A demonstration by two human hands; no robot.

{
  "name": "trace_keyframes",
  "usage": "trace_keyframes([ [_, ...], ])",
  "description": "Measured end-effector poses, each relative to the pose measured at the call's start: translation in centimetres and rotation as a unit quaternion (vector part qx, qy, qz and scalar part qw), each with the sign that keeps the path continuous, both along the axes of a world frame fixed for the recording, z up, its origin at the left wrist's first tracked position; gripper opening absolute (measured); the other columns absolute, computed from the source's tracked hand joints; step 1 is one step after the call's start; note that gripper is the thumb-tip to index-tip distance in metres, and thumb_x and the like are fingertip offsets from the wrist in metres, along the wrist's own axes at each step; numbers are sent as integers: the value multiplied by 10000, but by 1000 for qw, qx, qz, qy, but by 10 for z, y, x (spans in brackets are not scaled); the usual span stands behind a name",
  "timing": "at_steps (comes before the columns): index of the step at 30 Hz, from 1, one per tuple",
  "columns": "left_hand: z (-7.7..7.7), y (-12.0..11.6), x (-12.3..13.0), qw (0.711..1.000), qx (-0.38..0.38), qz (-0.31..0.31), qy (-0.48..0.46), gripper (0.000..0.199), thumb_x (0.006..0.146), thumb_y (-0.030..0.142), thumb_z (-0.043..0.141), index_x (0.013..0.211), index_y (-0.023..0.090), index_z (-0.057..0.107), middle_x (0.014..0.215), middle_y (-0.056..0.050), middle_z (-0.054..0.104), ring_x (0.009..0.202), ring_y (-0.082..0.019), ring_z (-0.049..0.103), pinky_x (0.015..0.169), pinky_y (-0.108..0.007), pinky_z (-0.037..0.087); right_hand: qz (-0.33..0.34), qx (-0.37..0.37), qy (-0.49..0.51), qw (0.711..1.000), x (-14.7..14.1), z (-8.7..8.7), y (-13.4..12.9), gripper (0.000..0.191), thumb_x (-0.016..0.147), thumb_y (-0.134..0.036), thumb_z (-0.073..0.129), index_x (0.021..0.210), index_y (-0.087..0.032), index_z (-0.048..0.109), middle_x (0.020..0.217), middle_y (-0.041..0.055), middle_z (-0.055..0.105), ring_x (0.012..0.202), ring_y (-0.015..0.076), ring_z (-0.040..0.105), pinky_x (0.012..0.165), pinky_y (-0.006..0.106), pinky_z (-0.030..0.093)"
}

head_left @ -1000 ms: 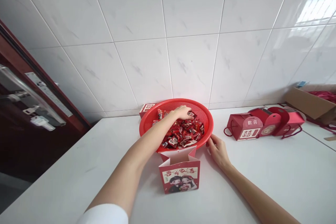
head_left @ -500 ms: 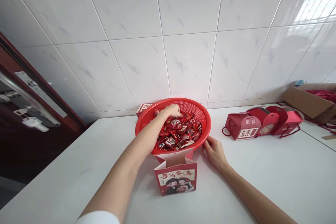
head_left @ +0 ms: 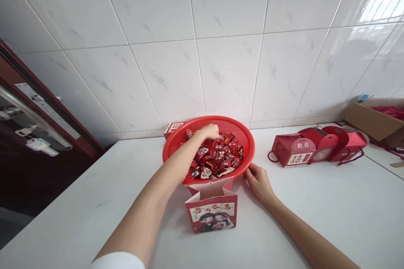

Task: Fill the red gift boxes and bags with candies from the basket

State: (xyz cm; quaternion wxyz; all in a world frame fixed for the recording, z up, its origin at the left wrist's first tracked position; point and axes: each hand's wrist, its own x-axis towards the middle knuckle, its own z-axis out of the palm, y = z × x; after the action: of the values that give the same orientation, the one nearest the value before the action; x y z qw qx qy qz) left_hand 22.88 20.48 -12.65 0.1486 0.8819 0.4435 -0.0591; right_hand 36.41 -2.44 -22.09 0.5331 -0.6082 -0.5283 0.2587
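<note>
A red plastic basket (head_left: 249,151) with a perforated wall holds a heap of red-wrapped candies (head_left: 217,157). Inside it, my left hand (head_left: 211,131) is curled down at the top of the heap, its fingers closed on candy and the fingertips partly hidden. At the basket's near right side, my right hand (head_left: 259,181) grips the rim, its fingers partly tucked beneath. Directly in front of the basket stands a red paper gift box (head_left: 212,215) with its top open and a cartoon couple printed on the front. Its inside bottom is hidden.
Several folded red gift boxes (head_left: 295,151) with cord handles stand in a row on the right. Beyond them is a cardboard carton (head_left: 362,119) with red material. Another red box (head_left: 172,128) sits behind the basket against the tiled wall (head_left: 227,80). A door with keys (head_left: 41,145) is left.
My left hand has shifted slightly right among the candies, and some candies near it have moved. My right hand stays at the rim. The view has tilted a little.
</note>
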Motion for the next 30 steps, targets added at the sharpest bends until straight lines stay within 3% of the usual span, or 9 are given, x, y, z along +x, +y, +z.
trace_keyframes([
  [2,-1,-3,1,1000,4,-7,3,255,697,429,798,815,205,764,918,-97,769,888,-293,714,774,-342,535,2,-1,-1,1000,0,0,0,374,840,-493,462,618,-206,555,541,15,558,515,160,459,506,274,377],
  [5,-4,-7,2,1000,3,-18,2,480,663,370,811,1125,260,737,1240,-86,722,1124,-306,671,884,-341,531,5,-2,-2,1000,1,0,1,370,837,-486,468,613,-205,559,537,18,567,505,162,464,504,276,380],
  [8,-6,-12,5,999,-13,-32,2,619,648,347,821,1248,282,682,1344,-82,673,1223,-316,628,938,-344,526,6,0,-3,1000,1,0,1,365,837,-477,469,612,-204,561,535,20,571,500,162,463,502,277,381],
  [12,-3,-20,7,997,-45,-56,0,588,684,302,844,1247,279,678,1343,-67,666,1249,-321,609,982,-353,520,8,0,-5,1000,2,-1,1,376,844,-490,480,612,-206,562,530,21,573,502,163,464,492,273,376],
  [18,-1,-24,11,996,-77,-46,-11,332,983,375,629,1254,183,633,1283,-88,634,1099,-259,648,917,-437,574,14,-6,-6,1000,2,-1,2,368,827,-494,474,613,-208,560,532,19,572,500,164,470,500,274,378],
  [22,-6,-25,4,997,-54,-20,-56,358,966,374,655,1266,181,625,1292,-87,626,1114,-272,642,919,-442,573,14,-6,-6,1000,2,-1,2,350,821,-468,460,614,-205,563,537,18,569,502,161,467,504,273,377],
  [25,-13,-33,-18,995,-41,-4,-89,341,974,373,644,1262,191,627,1303,-95,625,1102,-254,644,923,-440,571,16,-4,-7,1000,3,-1,2,344,821,-456,460,611,-204,565,533,17,569,500,160,468,501,271,378],
  [27,-18,-41,-35,993,-33,6,-110,244,970,391,619,1162,259,690,1303,-44,653,1106,-239,650,923,-356,551,18,-4,-7,1000,3,-1,2,339,820,-449,463,609,-203,565,530,18,572,494,160,469,498,273,381],
  [30,-20,-48,-52,988,-25,13,-150,220,852,422,671,1039,324,733,1241,33,718,1093,-219,664,837,-250,516,19,-4,-6,1000,3,-1,2,324,812,-436,467,607,-204,560,534,19,576,493,160,470,500,273,387],
])
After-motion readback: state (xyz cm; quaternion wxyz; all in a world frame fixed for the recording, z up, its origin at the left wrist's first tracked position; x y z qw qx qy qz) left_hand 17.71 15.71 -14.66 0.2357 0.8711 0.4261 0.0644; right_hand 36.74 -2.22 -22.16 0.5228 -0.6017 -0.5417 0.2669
